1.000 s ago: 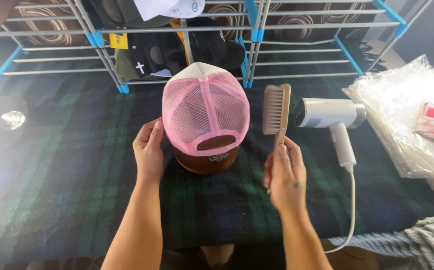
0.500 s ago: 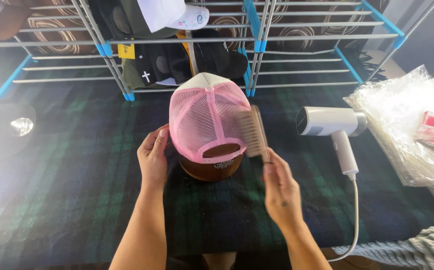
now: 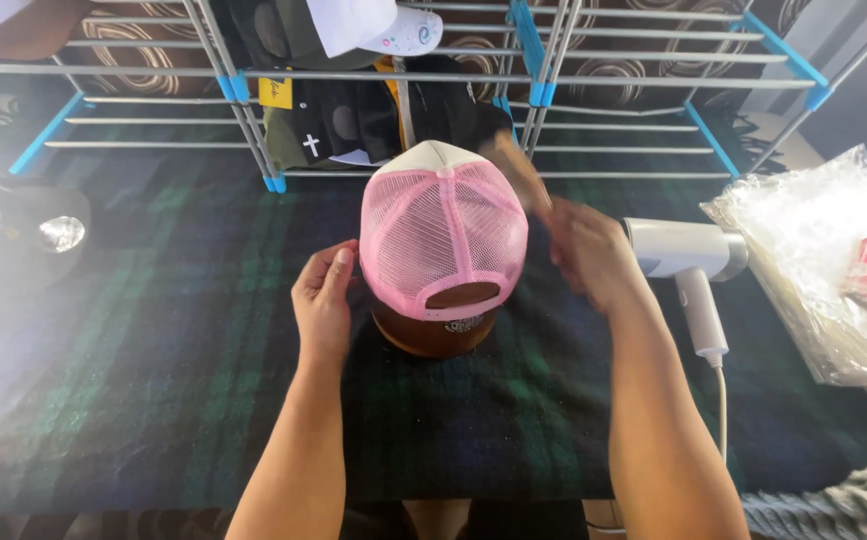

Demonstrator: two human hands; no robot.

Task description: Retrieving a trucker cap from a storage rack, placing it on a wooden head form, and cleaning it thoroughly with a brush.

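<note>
Two hands of mine frame the pink mesh cap [image 3: 443, 240], which sits on a brown rounded stand [image 3: 434, 335] on the bench [image 3: 154, 400], itself covered in dark green plaid cloth. My left hand [image 3: 324, 305] rests loosely open against the cap's left side, fingers curled lightly at the mesh. My right hand [image 3: 594, 255] is at the cap's right side, blurred; it is closed around the handle of a wooden brush [image 3: 519, 170], whose head lies against the cap's upper right edge. The cap's back faces me, its white front panel turned away. Just right of the cap, beyond my right hand, a white handheld steamer [image 3: 689, 255] lies on the cloth, its cord trailing toward me. Further right of the cap lies a heap of clear plastic bags [image 3: 814, 260], one with something red inside. Behind the cap stands a wire rack [image 3: 254, 140] with blue joints, holding dark caps [image 3: 354, 125] just behind the pink one, and a white cap [image 3: 384, 25] above
</note>
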